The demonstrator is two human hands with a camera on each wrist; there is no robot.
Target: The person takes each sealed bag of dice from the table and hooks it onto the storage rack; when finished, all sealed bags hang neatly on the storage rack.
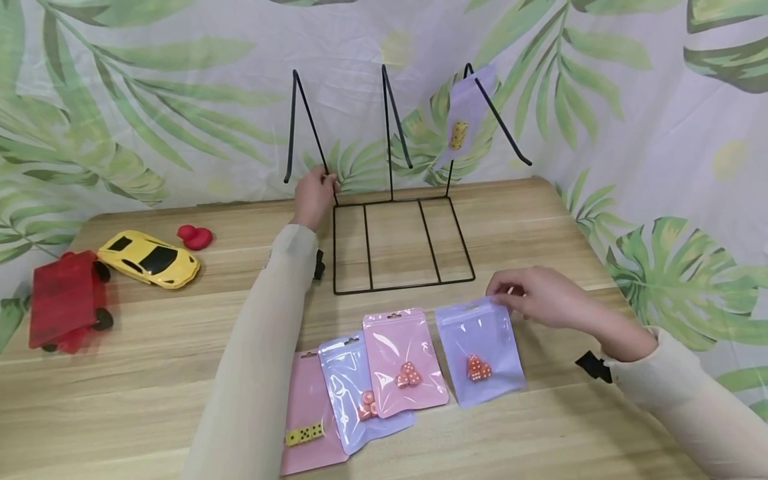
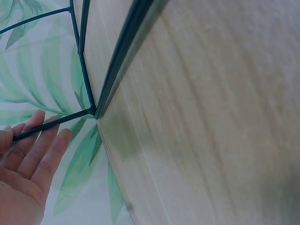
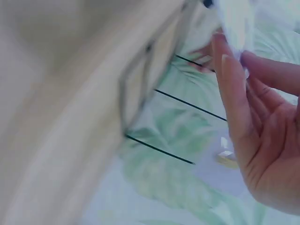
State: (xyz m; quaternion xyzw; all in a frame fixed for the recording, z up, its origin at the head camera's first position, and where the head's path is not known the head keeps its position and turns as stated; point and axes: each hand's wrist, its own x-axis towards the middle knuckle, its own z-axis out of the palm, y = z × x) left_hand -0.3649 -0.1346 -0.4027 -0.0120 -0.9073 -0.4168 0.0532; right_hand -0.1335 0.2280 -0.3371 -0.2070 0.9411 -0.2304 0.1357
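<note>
A black wire rack (image 1: 368,247) stands toward the table's back, three hooks on its uprights. My left hand (image 1: 313,197) grips its left upright low down; in the left wrist view, thumb and fingers lie about the rod (image 2: 75,116). At the front right, my right hand (image 1: 543,297) pinches the top right corner of a purple zip bag (image 1: 503,363) with orange dice (image 1: 478,368). In the right wrist view the bag's edge (image 3: 234,28) shows between thumb and fingers. Another purple bag (image 1: 471,100) with yellow dice hangs on the right hook.
Left of the held bag lie overlapping bags: a pink bag (image 1: 405,340) with orange dice, a purple bag (image 1: 345,367) and a pink bag (image 1: 312,460) with yellow dice. At the left are a yellow toy car (image 1: 150,259), a red toy vehicle (image 1: 63,300) and a small red toy (image 1: 195,237).
</note>
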